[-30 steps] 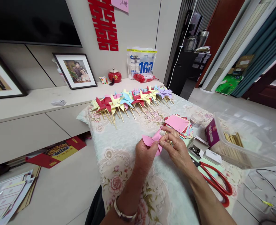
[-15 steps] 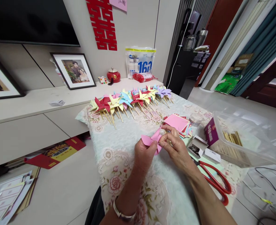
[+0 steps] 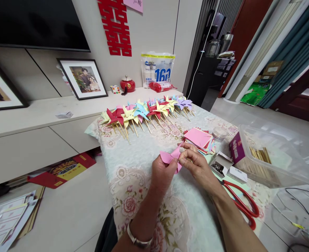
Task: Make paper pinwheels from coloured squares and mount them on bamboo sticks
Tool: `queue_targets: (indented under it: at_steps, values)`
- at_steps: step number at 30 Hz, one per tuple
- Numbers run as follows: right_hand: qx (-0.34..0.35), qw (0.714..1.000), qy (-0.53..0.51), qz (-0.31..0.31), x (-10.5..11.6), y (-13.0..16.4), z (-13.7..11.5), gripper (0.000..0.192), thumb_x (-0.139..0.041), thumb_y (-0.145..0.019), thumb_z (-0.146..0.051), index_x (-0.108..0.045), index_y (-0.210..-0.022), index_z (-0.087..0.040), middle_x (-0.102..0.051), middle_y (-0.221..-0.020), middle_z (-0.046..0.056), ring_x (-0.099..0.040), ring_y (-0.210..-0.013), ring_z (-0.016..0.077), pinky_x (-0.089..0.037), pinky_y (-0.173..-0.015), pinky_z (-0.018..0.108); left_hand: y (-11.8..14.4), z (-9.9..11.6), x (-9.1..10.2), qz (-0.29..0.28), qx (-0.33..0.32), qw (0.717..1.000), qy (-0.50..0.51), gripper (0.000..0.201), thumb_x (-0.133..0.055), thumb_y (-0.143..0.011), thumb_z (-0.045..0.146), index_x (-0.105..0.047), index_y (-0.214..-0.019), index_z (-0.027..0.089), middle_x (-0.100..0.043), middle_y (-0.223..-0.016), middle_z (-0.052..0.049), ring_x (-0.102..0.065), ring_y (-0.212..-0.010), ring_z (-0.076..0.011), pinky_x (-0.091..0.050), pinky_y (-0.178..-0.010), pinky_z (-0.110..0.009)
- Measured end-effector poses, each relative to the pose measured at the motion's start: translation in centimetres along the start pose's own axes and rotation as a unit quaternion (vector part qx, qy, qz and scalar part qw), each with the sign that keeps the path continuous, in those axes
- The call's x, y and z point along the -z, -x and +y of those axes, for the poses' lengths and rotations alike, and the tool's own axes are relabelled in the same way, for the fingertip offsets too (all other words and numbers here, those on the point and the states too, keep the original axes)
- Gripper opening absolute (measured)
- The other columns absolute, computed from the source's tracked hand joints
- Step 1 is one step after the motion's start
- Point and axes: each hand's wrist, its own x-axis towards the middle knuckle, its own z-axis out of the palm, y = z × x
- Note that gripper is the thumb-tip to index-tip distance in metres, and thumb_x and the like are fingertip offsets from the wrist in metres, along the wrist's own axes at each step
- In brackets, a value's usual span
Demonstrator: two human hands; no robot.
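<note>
Closest to me, my left hand (image 3: pixel 162 172) is closed in a pinch on the pink pinwheel paper (image 3: pixel 170 157), thumb on top and fingers underneath, holding it just above the floral tablecloth (image 3: pixel 133 196). My right hand (image 3: pixel 198 167) sits right beside it, touching the same piece from the right; its thumb and forefinger are closed together at the paper's middle, on something too small for me to make out. So the paper lies between the two hands, a little nearer the left, its folded wings spreading left and up-right from the pinch point, and both hands meet at its centre. Just right of my right hand lie a small open box (image 3: pixel 220 164) and the red scissors (image 3: pixel 242 204), handles toward me. Just beyond the right hand is the stack of coloured paper squares (image 3: pixel 199 138), pink on top, with a small round tub (image 3: pixel 219 133) beside it. Further right stands a clear plastic bin (image 3: pixel 277 157) holding wooden sticks (image 3: pixel 259 154). Well beyond both hands, a row of finished pinwheels (image 3: pixel 146 112) lies along the far edge of the table, sticks pointing back toward me.
</note>
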Motion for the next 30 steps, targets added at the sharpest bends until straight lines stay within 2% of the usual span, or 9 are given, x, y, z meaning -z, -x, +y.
queue_targets:
  at_steps: [5,14,20,30]
  values:
    - [-0.001,1.000,-0.005,-0.007,0.03,0.00,0.24,0.019,-0.060,-0.090,-0.031,-0.062,-0.075,-0.021,-0.058,-0.121,0.010,-0.043,-0.133,0.0279,-0.034,-0.107,0.041,0.08,-0.17,0.03,0.005,0.000,1.000,-0.010,0.018,-0.073,-0.064,0.028,-0.058,-0.061,0.018,-0.052,-0.054,0.004,-0.045,-0.053,-0.0118,-0.037,-0.052,-0.023]
    - [0.017,0.999,0.033,0.018,-0.38,0.06,0.27,0.017,-0.060,-0.092,-0.029,-0.061,-0.076,-0.021,-0.058,-0.118,0.010,-0.047,-0.127,0.0268,-0.035,-0.103,0.041,0.01,0.08,0.10,0.013,0.000,0.999,-0.040,0.018,-0.070,-0.065,0.029,-0.056,-0.061,0.018,-0.050,-0.054,0.005,-0.042,-0.053,-0.0105,-0.036,-0.051,-0.022]
    - [0.046,0.996,0.064,0.029,-0.51,0.09,0.02,0.017,-0.059,-0.093,-0.026,-0.063,-0.077,-0.021,-0.058,-0.119,0.010,-0.048,-0.126,0.0278,-0.034,-0.102,0.042,-0.10,-0.44,0.08,0.004,0.011,1.000,-0.023,0.019,-0.069,-0.066,0.031,-0.056,-0.064,0.017,-0.049,-0.056,0.005,-0.043,-0.054,-0.0108,-0.038,-0.052,-0.023]
    - [0.034,0.999,0.027,0.030,-0.61,0.08,0.29,0.019,-0.057,-0.093,-0.028,-0.058,-0.075,-0.021,-0.058,-0.116,0.010,-0.048,-0.122,0.0266,-0.034,-0.101,0.042,-0.02,-0.39,0.02,0.003,-0.003,0.999,-0.032,0.019,-0.068,-0.067,0.031,-0.055,-0.063,0.018,-0.049,-0.056,0.005,-0.043,-0.055,-0.0103,-0.038,-0.053,-0.022]
